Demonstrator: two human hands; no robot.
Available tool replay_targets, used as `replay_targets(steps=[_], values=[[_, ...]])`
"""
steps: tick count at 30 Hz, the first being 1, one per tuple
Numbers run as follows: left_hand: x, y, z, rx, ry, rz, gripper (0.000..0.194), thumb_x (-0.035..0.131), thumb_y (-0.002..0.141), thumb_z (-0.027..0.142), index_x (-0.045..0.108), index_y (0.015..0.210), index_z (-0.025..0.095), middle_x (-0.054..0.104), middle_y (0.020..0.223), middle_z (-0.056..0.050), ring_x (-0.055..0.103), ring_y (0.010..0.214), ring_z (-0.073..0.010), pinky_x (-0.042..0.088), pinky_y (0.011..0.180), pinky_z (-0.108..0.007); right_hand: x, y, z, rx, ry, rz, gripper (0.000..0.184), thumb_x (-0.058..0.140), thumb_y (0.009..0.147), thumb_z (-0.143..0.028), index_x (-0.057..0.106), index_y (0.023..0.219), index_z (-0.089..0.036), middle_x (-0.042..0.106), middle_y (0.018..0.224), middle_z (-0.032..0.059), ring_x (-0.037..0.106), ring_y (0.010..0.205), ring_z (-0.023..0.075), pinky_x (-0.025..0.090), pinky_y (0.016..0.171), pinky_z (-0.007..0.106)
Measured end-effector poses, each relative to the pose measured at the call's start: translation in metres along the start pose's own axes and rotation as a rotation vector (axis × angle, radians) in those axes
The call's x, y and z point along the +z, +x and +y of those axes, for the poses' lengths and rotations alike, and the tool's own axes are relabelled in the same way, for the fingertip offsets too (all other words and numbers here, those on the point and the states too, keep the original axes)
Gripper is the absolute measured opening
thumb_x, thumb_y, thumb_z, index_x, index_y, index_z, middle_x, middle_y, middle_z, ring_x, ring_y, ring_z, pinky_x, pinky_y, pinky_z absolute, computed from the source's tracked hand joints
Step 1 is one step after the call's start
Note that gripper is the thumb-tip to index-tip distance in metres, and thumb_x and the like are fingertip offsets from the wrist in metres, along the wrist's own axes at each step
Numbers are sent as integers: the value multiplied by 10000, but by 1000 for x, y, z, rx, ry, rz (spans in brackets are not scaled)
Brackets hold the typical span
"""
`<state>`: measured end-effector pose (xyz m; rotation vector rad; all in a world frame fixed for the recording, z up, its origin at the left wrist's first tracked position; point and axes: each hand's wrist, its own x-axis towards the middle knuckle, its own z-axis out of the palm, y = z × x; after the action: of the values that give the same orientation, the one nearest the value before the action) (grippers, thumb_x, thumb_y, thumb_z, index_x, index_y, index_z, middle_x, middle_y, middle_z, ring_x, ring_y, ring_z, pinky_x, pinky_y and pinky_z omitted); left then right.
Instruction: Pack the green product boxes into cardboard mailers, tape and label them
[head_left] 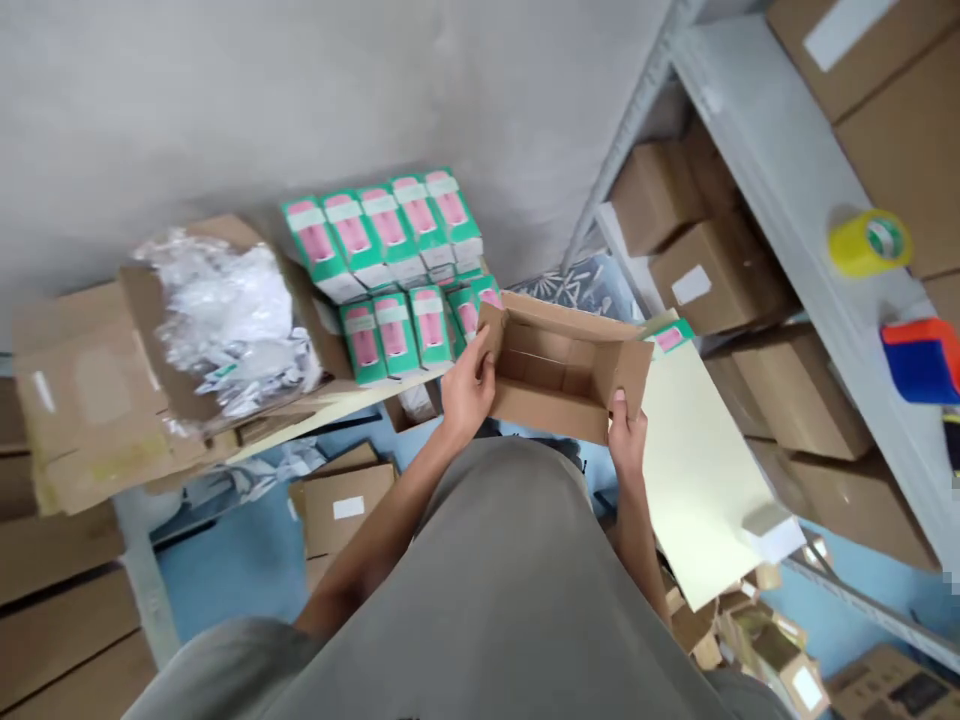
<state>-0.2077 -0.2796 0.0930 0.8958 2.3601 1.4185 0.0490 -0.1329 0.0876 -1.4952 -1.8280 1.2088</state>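
Your left hand (pixel 466 390) and right hand (pixel 628 437) grip an open cardboard box (pixel 551 408), mid-frame, green-and-pink cartons (pixel 391 332) left of centre.

Brown cardboard box (pixel 551 408) — wide open

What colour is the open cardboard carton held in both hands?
The open cardboard carton is brown; the head view shows it.

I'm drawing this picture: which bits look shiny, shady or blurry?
In the head view, crumpled plastic glints white; the open carton in the hands is partly shaded inside; the green boxes have blurry print; the wall darkens beside them.
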Motion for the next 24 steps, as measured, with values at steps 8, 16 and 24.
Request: replay_targets(steps=[8,16,24], values=[[-117,14,-17,-110,121,398,529,547,1176,468,600,1662,266,678,1661,-93,635,1569,-326,528,1323,-473,102,53,-112,-139,-11,-290,789,591,1020,-826,800,1376,-154,794,1460,217,707,1463,403,561,1247,591],[-153,30,-61,-328,178,591,596,682,1104,495,626,1640,241,708,1618,-122,697,1483,-373,556,1280,-503,215,111,-151,-280,-34,-654,812,533,1010,-876,813,1293,-168,848,1293,217,757,1372,428,574,1206,629],[-162,36,-61,-379,108,612,684,704,1071,605,633,1661,266,642,1697,-132,663,1522,-383,619,1213,-518,244,129,-153,-315,-145,-729,855,464,1024,-902,819,1280,-167,857,1215,234,795,1265,459,614,1103,606]])
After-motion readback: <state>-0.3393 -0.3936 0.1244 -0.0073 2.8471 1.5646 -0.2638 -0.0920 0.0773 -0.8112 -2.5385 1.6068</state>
